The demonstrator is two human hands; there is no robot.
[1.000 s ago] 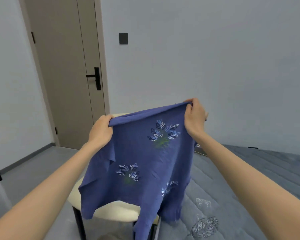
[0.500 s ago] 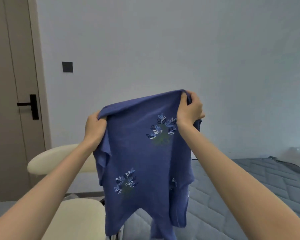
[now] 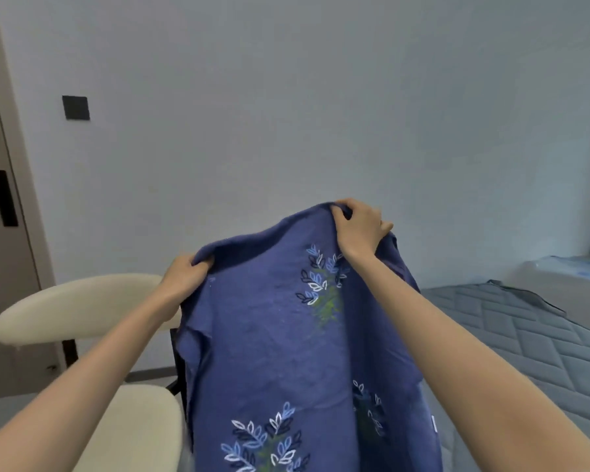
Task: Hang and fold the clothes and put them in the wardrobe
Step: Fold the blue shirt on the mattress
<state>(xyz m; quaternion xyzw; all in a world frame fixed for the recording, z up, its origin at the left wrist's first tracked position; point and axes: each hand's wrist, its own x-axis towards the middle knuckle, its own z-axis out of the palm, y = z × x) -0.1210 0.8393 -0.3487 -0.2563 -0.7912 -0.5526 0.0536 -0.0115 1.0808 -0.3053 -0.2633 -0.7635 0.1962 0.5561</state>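
Note:
A blue shirt (image 3: 269, 335) with white and light-blue leaf prints hangs in the air in front of me. My left hand (image 3: 184, 277) grips its top edge on the left side. My right hand (image 3: 358, 229) grips the top edge on the right, a little higher and farther out. The cloth drapes straight down between my arms and runs off the bottom of the view. No wardrobe or hanger is in sight.
A cream chair (image 3: 82, 308) with a curved backrest stands at lower left, behind the shirt. A grey quilted bed (image 3: 525, 335) lies to the right. A brown door (image 3: 0, 267) with a black handle is at far left, and a dark switch (image 3: 76, 107) on the wall.
The view has swung right, away from the door and toward the bed. Both hands keep their grip on the shirt's top edge, and the shirt now hangs closer to me.

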